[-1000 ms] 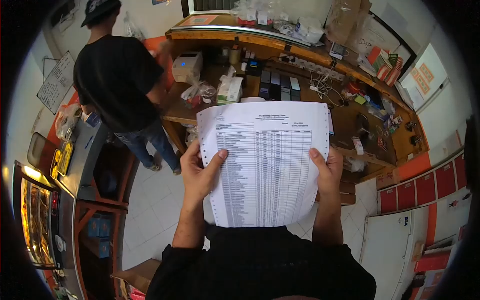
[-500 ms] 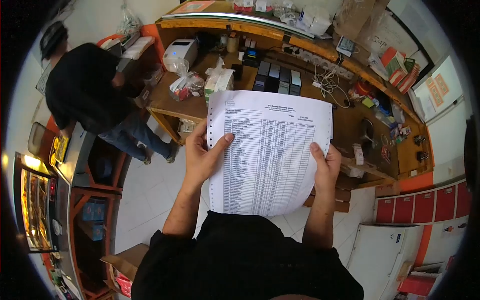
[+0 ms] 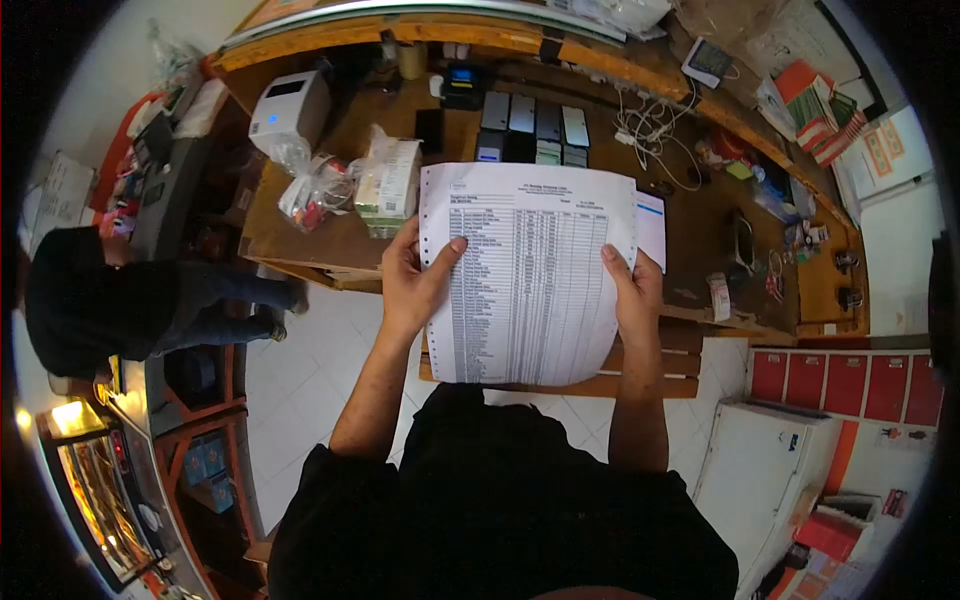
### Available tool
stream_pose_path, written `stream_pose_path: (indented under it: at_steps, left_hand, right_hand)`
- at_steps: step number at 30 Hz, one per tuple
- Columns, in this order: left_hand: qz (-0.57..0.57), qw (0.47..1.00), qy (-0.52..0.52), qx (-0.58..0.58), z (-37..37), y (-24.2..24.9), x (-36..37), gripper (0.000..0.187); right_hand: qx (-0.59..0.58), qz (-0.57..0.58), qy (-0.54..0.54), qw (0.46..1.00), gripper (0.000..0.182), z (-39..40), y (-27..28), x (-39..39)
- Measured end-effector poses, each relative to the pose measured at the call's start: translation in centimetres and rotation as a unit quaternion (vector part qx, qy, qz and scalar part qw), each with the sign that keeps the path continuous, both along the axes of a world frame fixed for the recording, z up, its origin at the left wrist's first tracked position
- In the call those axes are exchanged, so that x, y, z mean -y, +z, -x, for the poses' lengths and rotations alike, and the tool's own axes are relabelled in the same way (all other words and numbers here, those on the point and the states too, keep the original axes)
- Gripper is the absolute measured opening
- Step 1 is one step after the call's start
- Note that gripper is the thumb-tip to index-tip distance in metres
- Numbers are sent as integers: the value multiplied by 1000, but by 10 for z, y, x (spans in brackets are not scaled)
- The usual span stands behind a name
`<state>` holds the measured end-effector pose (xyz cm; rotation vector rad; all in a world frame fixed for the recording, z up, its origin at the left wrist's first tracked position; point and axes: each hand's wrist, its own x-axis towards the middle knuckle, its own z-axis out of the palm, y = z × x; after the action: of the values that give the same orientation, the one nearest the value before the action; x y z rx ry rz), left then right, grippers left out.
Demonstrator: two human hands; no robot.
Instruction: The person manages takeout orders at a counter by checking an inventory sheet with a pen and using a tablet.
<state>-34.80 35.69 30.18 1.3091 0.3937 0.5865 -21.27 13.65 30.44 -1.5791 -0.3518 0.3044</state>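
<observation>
Held up before my chest is a printed paper list (image 3: 525, 290), with a table of rows and columns and punched holes along its edges. My left hand (image 3: 413, 285) grips its left edge, thumb on the front and fingers behind. On the right edge my right hand (image 3: 636, 290) pinches the sheet the same way. From behind the sheet's right side shows a lit white screen or page (image 3: 651, 235). Just past the top edge, several phones (image 3: 536, 118) lie in rows on the wooden desk (image 3: 270, 228).
A white printer (image 3: 290, 110), a plastic bag (image 3: 310, 190) and a wrapped box (image 3: 388, 182) stand on the desk's left part. White cables (image 3: 640, 130) lie tangled at the right. A person in dark clothes (image 3: 100, 300) is at the left counter. A wooden bench (image 3: 655, 372) stands below the desk.
The view has shifted closer to the desk, uncovering more of the phones and the bench. Both hands keep their hold on the paper list. The lit screen now shows beside it.
</observation>
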Motion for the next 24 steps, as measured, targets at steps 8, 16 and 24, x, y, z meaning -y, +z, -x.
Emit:
stream_pose_path:
  at_steps: [8, 16, 24]
  left_hand:
    - [6, 998, -56, -26, -49, -51, -10, 34]
    - [71, 984, -48, -154, -64, -113, 25, 36]
    - [-12, 973, 22, -230, -89, -208, 33, 39]
  right_hand:
    - [-59, 34, -34, 997, 31, -52, -31, -8]
    - [-47, 62, 1, 997, 38, -109, -100, -2]
    - [-65, 164, 35, 984, 37, -149, -203, -6]
